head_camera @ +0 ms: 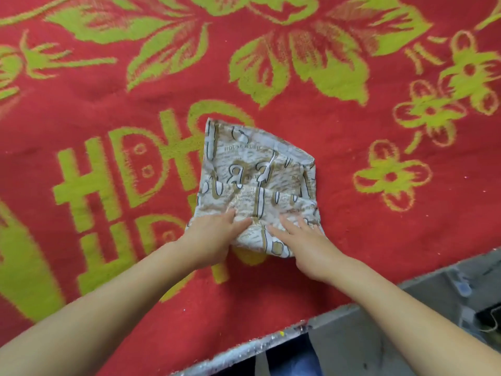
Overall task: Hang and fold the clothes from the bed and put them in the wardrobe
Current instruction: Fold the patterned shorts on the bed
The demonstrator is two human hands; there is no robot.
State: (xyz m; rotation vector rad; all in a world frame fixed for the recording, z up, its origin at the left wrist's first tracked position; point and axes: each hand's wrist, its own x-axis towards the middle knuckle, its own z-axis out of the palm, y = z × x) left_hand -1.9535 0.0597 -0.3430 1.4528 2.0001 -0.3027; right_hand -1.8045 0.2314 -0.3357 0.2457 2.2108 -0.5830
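Hands flat on folded garment

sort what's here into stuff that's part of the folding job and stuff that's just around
Part of the job: patterned cloth, folded on the bed; left hand and right hand, both pressing flat on it.

Just around: red and green blanket; grey floor.

faint "HOUSE MUSIC" print, folded garment

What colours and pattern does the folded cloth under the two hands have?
The folded cloth is off-white with brown print and dark-outlined letter-like shapes, seen in the head view.
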